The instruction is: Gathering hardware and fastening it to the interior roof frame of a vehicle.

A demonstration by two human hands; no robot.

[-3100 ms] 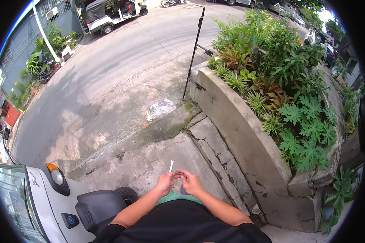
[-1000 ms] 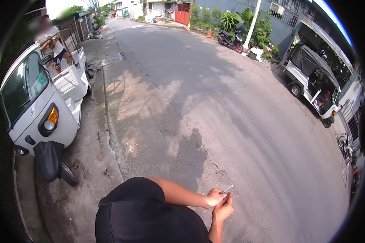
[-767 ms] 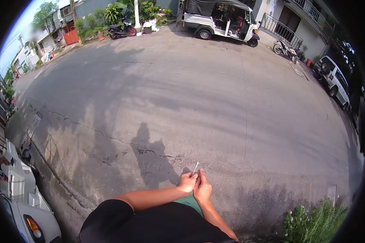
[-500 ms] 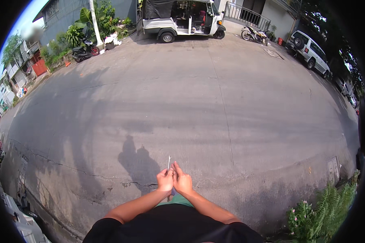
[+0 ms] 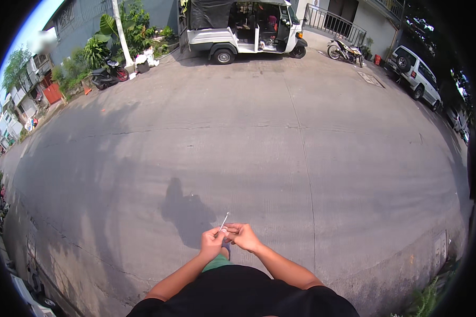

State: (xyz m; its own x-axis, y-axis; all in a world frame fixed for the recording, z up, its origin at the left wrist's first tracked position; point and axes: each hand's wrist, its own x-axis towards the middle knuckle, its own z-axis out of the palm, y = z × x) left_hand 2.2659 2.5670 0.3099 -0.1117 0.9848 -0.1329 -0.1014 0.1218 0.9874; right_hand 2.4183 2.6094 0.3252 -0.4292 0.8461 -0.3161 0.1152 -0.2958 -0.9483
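The left hand (image 5: pixel 212 243) pinches a slim silver wrench (image 5: pixel 224 221), its head slanting up and away; the right hand (image 5: pixel 245 238) curls close beside, its hold unclear. A firm, steady pinch likely suits best above the road (image 5: pixel 248 164).

The wrench (image 5: pixel 225 221) is silver, the shirt (image 5: pixel 243 293) black (shorts (image 5: pixel 215 262) green).

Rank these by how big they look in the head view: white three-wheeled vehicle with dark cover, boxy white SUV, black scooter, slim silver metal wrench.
1. White three-wheeled vehicle
2. White SUV
3. Black scooter
4. Silver metal wrench
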